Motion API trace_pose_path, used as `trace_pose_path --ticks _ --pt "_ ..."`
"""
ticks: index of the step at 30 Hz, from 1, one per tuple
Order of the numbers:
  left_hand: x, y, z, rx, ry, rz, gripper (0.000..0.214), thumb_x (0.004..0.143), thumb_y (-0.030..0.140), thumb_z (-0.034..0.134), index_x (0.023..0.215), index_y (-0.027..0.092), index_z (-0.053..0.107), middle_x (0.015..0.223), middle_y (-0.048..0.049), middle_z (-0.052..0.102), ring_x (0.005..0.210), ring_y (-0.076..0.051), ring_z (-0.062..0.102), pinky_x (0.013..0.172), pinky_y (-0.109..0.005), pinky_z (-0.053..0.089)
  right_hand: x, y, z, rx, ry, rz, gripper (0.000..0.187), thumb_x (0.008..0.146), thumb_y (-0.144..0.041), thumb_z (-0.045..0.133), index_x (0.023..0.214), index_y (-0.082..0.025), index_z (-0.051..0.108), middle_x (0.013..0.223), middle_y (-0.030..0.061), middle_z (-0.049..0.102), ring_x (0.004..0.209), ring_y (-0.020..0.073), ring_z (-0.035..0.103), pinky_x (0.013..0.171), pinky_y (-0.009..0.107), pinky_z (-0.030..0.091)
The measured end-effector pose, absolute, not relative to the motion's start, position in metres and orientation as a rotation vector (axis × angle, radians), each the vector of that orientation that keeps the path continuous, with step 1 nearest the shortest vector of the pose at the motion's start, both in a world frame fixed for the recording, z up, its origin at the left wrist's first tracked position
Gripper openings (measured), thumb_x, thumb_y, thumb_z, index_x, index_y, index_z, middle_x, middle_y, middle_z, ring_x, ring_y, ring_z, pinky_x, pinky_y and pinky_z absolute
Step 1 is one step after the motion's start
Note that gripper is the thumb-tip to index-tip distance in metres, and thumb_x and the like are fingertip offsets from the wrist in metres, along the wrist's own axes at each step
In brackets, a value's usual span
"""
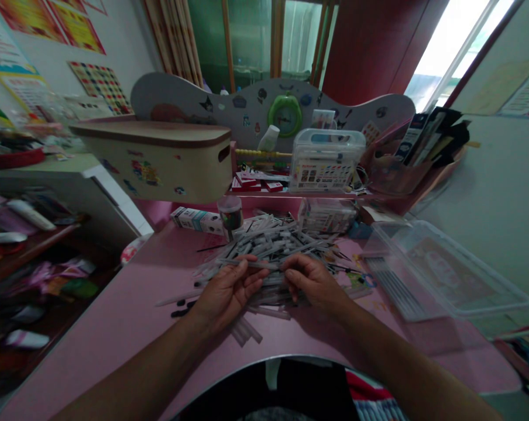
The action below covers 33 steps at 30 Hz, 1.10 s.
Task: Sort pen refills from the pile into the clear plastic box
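A slim translucent pen spans the gap between my two hands, above a large heap of similar pens and pen parts. My left hand, palm turned up, pinches its left end between thumb and fingers. At the other end, the fingertips of my right hand close around a darker part of the pen. Several pale tubes lie on the pink desk just below my hands. Small black caps are beside my left wrist.
Right of the heap sits a clear plastic box, near a row of grey sticks. Behind the heap stand a lidded clear cup, a narrow carton and a clear case. A cream bin stands on the shelf.
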State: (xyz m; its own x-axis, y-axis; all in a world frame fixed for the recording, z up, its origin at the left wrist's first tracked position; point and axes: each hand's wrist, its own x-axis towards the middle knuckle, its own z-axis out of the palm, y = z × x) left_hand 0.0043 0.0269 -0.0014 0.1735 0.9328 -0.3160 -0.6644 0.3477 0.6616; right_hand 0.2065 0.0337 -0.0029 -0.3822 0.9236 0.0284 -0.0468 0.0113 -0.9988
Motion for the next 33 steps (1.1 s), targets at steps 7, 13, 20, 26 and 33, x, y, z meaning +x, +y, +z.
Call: trace_pose_path --ticks 7,13,20,26,33 --pt "0.0061 0.0256 -0.0012 0.436 0.79 1.166 0.014 0.095 0.007 0.049 0.095 0.012 0.062 0.085 -0.0105 0.076 0.079 -0.018 0.076 0.063 -0.019 0.062 0.2032 0.0315 -0.0033 -0.986 -1.381 1.43 0.02 0.079 -0.029 0.067 0.092 -0.021 0.053 0.068 -0.007 0.054 0.048 0.0066 0.05 0.044 0.018 0.044" --pt "0.0079 0.023 -0.0018 0.512 0.799 1.133 0.012 0.094 0.008 0.052 0.096 0.012 0.063 0.089 -0.0106 0.076 0.082 -0.019 0.076 0.066 -0.02 0.063 0.2015 0.0295 -0.0016 -1.049 -1.436 1.373 0.012 0.08 -0.028 0.063 0.083 -0.02 0.054 0.061 -0.0055 0.055 0.05 0.0091 0.054 0.05 0.021 0.046" --pt "0.0093 0.0228 -0.0017 0.545 0.796 1.166 0.01 0.09 0.008 0.058 0.093 0.012 0.066 0.088 -0.0092 0.077 0.081 -0.019 0.076 0.064 -0.02 0.062 0.203 0.0294 -0.0051 -1.081 -1.548 1.174 0.01 0.079 -0.022 0.059 0.088 -0.019 0.059 0.068 -0.0025 0.058 0.058 0.0109 0.056 0.057 0.024 0.046" --pt "0.0097 0.0222 -0.0041 0.568 0.774 1.152 0.009 0.088 0.009 0.063 0.094 0.012 0.068 0.094 -0.0097 0.078 0.083 -0.019 0.076 0.066 -0.021 0.062 0.204 0.0287 -0.0011 -1.122 -1.593 1.087 0.009 0.081 -0.023 0.058 0.088 -0.018 0.06 0.067 -0.002 0.058 0.059 0.0119 0.056 0.058 0.024 0.044" --pt "0.0093 0.0201 -0.0035 0.604 0.723 1.149 0.011 0.081 0.014 0.074 0.091 0.013 0.07 0.097 -0.0102 0.078 0.084 -0.019 0.076 0.069 -0.02 0.062 0.2075 0.0286 0.0007 -1.177 -1.7 1.085 0.029 0.091 -0.034 0.049 0.068 -0.018 0.055 0.057 -0.0026 0.05 0.053 0.0106 0.048 0.053 0.023 0.037"
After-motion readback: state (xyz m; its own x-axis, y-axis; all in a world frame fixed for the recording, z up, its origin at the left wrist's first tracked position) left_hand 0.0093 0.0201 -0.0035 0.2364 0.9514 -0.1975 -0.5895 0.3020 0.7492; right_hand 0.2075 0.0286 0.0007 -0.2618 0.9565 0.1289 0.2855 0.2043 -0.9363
